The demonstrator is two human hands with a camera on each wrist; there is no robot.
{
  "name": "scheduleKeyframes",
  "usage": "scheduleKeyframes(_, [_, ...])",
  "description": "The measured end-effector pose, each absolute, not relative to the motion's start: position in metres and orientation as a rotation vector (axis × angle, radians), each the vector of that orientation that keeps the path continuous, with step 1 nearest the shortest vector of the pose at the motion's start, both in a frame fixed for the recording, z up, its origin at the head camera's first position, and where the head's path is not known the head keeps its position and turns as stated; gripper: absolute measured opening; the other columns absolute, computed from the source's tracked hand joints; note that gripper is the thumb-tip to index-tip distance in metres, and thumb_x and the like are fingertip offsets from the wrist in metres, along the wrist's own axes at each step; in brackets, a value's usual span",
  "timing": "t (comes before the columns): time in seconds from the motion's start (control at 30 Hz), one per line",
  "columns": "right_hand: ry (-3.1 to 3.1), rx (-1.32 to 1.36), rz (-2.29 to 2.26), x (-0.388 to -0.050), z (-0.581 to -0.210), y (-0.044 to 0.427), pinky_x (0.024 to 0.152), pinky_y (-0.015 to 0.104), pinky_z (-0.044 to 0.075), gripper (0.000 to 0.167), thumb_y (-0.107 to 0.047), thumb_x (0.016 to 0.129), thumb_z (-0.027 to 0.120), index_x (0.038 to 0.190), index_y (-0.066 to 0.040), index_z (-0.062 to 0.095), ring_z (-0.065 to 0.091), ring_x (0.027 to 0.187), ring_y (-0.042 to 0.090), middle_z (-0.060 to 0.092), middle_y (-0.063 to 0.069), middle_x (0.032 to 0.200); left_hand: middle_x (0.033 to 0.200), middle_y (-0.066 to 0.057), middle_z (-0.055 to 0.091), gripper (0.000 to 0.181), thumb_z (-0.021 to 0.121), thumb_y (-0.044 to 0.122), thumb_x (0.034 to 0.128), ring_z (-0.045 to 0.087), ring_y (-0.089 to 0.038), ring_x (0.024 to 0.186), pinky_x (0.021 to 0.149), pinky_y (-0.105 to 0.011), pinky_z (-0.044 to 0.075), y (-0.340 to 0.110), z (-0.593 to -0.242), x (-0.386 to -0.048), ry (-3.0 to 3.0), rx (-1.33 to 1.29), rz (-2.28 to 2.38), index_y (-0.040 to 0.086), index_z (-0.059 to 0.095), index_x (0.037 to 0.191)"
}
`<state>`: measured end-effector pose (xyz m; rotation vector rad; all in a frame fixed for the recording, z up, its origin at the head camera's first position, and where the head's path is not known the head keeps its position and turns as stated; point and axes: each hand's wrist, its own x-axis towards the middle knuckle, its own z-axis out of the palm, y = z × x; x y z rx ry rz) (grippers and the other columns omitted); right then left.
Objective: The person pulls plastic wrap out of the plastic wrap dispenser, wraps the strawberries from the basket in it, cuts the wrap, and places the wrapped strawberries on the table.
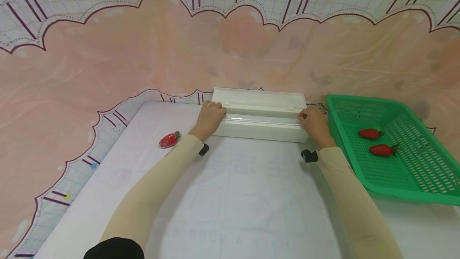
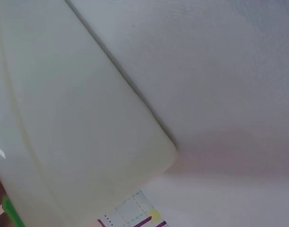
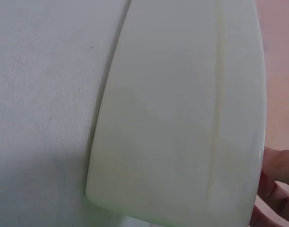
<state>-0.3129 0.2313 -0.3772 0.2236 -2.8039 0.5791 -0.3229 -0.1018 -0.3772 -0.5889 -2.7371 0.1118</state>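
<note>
A long white cling film dispenser (image 1: pixel 264 132) stands at the far side of the table, its lid (image 1: pixel 258 96) raised at the back. Clear, shiny cling film (image 1: pixel 256 119) shows along its opening. At the left end my left hand (image 1: pixel 209 118) has curled fingers and pinches the film's edge. My right hand (image 1: pixel 315 125) pinches it at the right end, thumb against finger. Both wrist views mostly show the dispenser's smooth front (image 2: pixel 88 118); some right fingers (image 3: pixel 279 168) appear behind its edge. A red strawberry (image 1: pixel 169 140) with a shiny, whitish surface lies left of my left hand.
A green plastic basket (image 1: pixel 381 189) stands on the right, close to my right arm, with two strawberries (image 1: pixel 381 150) inside. The white table (image 1: pixel 248 199) stretches toward me. Patterned peach cloth (image 1: pixel 179 55) covers the area behind and left of it.
</note>
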Motion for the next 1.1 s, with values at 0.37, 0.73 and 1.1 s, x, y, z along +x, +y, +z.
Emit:
scheduleKeyframes(0.37, [-2.730, 0.134, 0.568, -0.307, -0.376, 0.232, 0.080, 0.055, 0.038, 0.019, -0.012, 0.092, 0.057, 0.098, 0.001, 0.068, 0.057, 0.095, 0.040, 0.068, 0.021, 0.099, 0.105, -0.008, 0.067, 0.017, 0.057, 0.019, 0.0920, 0.063, -0.026, 0.101, 0.106, -0.044, 0.037, -0.108, -0.374, -0.320, -2.739, -0.583, 0.131, 0.010, 0.067, 0.103])
scheduleKeyframes(0.73, [-2.674, 0.074, 0.610, -0.308, -0.386, 0.232, 0.086, 0.058, 0.037, 0.019, -0.013, 0.094, 0.054, 0.098, 0.001, 0.066, 0.053, 0.106, 0.042, 0.064, 0.023, 0.105, 0.096, -0.010, 0.068, 0.014, 0.055, 0.002, 0.0888, 0.064, -0.028, 0.096, 0.103, -0.046, 0.039, -0.111, -0.376, -0.320, -2.616, -0.563, 0.070, 0.008, 0.066, 0.095])
scheduleKeyframes(1.1, [-2.637, 0.036, 0.675, -0.307, -0.389, 0.231, 0.087, 0.055, 0.037, 0.022, -0.014, 0.096, 0.051, 0.101, 0.002, 0.065, 0.053, 0.105, 0.039, 0.062, 0.022, 0.106, 0.098, -0.014, 0.067, 0.015, 0.056, -0.002, 0.0872, 0.063, -0.030, 0.097, 0.093, -0.042, 0.047, -0.114, -0.377, -0.318, -2.603, -0.538, -0.048, 0.002, 0.065, 0.099])
